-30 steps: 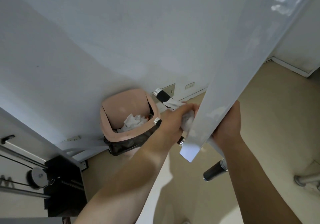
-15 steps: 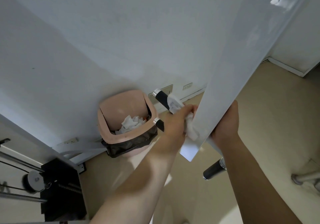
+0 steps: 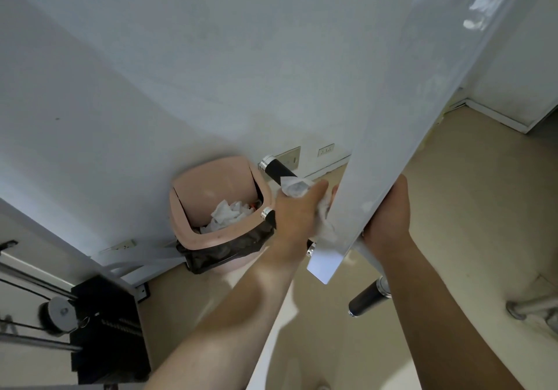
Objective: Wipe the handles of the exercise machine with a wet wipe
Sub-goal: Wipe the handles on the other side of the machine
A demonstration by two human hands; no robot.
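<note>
A white machine beam slants down from the top right to the middle of the view. Black foam handles with chrome end caps stick out near its lower end. My left hand presses a white wet wipe around the far handle. A second chrome-capped handle end shows just left of my wrist. My right hand grips the bar behind the beam's lower end; its fingers are hidden. Another black handle hangs free below my right hand.
A pink waste bin with a black liner and crumpled white wipes stands against the white wall. A black weight stack with a pulley and cables is at the lower left. A chrome foot rests on the beige floor at the right.
My left hand with the wipe has slid a little outward along the far handle, toward its chrome end. My right hand keeps its grip behind the beam.
</note>
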